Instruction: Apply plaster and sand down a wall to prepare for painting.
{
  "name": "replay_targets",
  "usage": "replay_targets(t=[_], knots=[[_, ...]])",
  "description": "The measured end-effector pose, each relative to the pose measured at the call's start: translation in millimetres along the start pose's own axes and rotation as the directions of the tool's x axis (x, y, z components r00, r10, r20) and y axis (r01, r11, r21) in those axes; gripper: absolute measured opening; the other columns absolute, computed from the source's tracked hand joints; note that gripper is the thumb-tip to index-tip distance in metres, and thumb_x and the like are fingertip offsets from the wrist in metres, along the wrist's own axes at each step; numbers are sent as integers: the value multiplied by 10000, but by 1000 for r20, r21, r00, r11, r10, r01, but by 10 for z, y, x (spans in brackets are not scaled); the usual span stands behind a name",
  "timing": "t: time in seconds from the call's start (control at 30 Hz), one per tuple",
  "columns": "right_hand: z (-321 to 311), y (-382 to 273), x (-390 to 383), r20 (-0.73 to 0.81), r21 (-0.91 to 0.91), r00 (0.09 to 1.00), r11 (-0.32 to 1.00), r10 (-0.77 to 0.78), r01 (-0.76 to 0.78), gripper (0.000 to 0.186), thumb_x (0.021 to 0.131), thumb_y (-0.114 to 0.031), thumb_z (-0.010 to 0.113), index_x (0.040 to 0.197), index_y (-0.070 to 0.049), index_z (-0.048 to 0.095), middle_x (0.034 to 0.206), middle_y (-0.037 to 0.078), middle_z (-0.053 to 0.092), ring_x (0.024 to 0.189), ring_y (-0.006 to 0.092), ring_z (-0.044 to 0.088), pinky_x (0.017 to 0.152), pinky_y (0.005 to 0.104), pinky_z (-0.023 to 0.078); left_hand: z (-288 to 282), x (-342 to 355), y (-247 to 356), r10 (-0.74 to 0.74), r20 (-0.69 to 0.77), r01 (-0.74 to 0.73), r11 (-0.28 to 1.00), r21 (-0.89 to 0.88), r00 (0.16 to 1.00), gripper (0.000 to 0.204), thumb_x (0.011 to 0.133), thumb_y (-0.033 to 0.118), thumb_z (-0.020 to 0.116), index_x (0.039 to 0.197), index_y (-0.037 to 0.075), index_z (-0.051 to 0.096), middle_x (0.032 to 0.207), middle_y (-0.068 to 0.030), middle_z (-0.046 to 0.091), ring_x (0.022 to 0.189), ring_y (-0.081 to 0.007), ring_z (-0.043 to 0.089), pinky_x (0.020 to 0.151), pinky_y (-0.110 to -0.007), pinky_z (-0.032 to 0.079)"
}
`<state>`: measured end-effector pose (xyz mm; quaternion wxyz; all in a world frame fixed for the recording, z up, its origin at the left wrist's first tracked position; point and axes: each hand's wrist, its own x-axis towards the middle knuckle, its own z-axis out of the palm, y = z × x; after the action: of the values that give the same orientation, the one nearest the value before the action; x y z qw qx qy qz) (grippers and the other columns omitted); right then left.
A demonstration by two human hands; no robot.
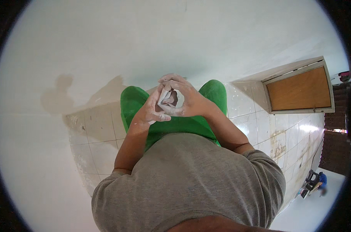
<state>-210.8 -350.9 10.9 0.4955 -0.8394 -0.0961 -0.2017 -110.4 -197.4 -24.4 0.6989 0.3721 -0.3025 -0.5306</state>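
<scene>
My left hand (pixel 149 109) and my right hand (pixel 189 101) meet in front of my body, above my green trousers (pixel 175 126). White dust or powder coats the fingers of both. Between them is a thin, pale folded sheet (pixel 164 97); its exact kind cannot be made out. The left fingers are closed around the sheet's left side, with a white edge showing below the palm. From the other side, my right fingers curve over the top and the thumb presses in at the bottom. Part of the sheet is hidden behind the fingers.
A pale wall (pixel 175 34) rises right in front of my knees. Worn white tiles (pixel 100 125) cover the floor. To the right stands a wooden door (pixel 301 89) in a light frame. Dark and blue items (pixel 313 181) lie far off at the lower right.
</scene>
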Motion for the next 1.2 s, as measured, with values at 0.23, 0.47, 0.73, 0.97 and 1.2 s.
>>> replay_targets(t=[0.23, 0.47, 0.73, 0.97, 1.2], knots=[[20, -4, -80, -84, -7, 993, 996, 84, -84, 350, 659, -74, 799, 980, -106, 662, 1185, 125, 561, 1075, 279, 572, 892, 387, 486, -22, -101, -33, 7, -80, 2, 994, 112, 997, 1031, 545, 71, 859, 1428, 10, 329, 1252, -37, 492, 1174, -163, 485, 974, -335, 430], [57, 119, -144, -231, -66, 973, 998, 0, -16, 308, 630, -30, 796, 919, -47, 690, 979, 116, 637, 845, 258, 642, 754, 348, 537, -231, -141, -80, 157, -236, -16, 862, 507, 959, 530, 706, 7, 777, 1189, 20, 559, 1061, -46, 596, 1011, -136, 572, 828, -274, 487], [-287, 217, 252, -379, -361, 925, 921, -1, -147, 116, 683, -5, 692, 793, -21, 661, 766, 125, 645, 684, 301, 640, 603, 373, 509, -449, -179, -183, 303, -436, 5, 816, 577, 848, 251, 779, 10, 754, 987, 4, 613, 947, -45, 637, 841, -108, 563, 764, -257, 466], [-1109, -431, 1181, -565, -644, 697, 764, -442, -38, 204, 685, 92, 669, 865, 6, 713, 902, 125, 726, 674, 186, 688, 618, 276, 559, -579, -334, -170, 176, -474, 13, 929, 369, 863, 137, 877, 57, 668, 993, 2, 619, 914, -45, 631, 834, -114, 581, 744, -253, 463], [-889, 68, 958, -381, -729, 888, 675, -258, -117, 296, 744, 47, 597, 1002, -48, 708, 1011, 172, 692, 873, 355, 672, 762, 391, 560, -623, -448, -240, 47, -519, 155, 928, 338, 853, 128, 894, 75, 647, 998, 2, 634, 869, -36, 638, 807, -114, 599, 716, -250, 471]])
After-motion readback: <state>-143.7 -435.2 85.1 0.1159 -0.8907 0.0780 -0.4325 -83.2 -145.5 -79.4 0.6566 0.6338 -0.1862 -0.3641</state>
